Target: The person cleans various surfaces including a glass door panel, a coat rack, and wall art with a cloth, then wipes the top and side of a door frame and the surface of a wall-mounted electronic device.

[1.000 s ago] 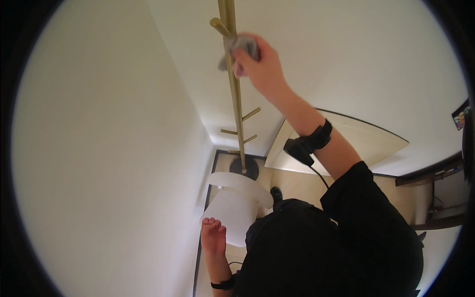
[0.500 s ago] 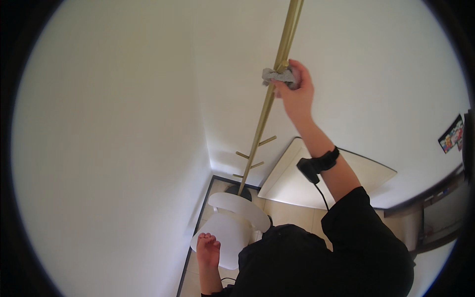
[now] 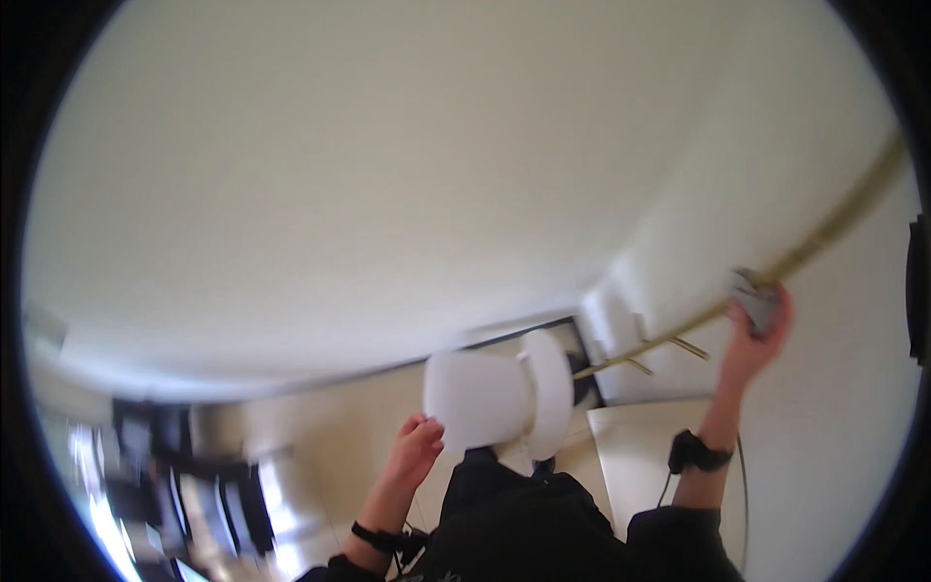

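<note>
My right hand (image 3: 753, 335) is raised at the right and grips a small grey cloth (image 3: 754, 298) pressed against a tall brass-coloured pole (image 3: 824, 236) of a coat stand with short pegs (image 3: 679, 344) lower down. My left hand (image 3: 415, 452) hangs low at the centre with its fingers curled, close to a white round stool (image 3: 480, 398); whether it touches the stool I cannot tell. Both wrists wear dark bands.
A cream wall (image 3: 388, 175) fills most of the view. A pale tabletop (image 3: 640, 451) lies below the right arm. Blurred dark furniture (image 3: 184, 475) stands at the lower left on a light floor.
The view has swung sharply to the left and is blurred. The pole and my right hand with the cloth have shifted from the upper middle to the right edge.
</note>
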Demonstrator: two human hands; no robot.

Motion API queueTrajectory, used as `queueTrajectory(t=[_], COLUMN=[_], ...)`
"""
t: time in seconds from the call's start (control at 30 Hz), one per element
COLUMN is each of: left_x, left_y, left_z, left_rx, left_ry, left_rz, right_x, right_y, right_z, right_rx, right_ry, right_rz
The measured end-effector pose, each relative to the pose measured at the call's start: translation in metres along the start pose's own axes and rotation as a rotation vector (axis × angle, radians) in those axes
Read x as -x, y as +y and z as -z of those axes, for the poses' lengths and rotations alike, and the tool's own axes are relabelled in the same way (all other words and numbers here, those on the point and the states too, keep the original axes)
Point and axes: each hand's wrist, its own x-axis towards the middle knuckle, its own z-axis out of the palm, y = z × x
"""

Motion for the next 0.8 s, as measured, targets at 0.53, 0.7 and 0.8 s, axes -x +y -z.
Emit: queueTrajectory(t=[0.53, 0.7, 0.8], left_x=[0.268, 0.315, 0.347], left_y=[-0.147, -0.163, -0.187], left_z=[0.099, 0.147, 0.207], left_rx=[0.26, 0.172, -0.058], left_ry=[0.512, 0.575, 0.673], left_rz=[-0.512, -0.585, -0.576], right_x=[0.09, 0.198, 0.261], right_y=[-0.042, -0.121, -0.189], right_z=[0.008, 0.007, 0.01], right_rx=[-0.34, -0.586, -0.669], right_ry=[-0.241, -0.724, -0.885], right_rz=[-0.243, -0.416, -0.339])
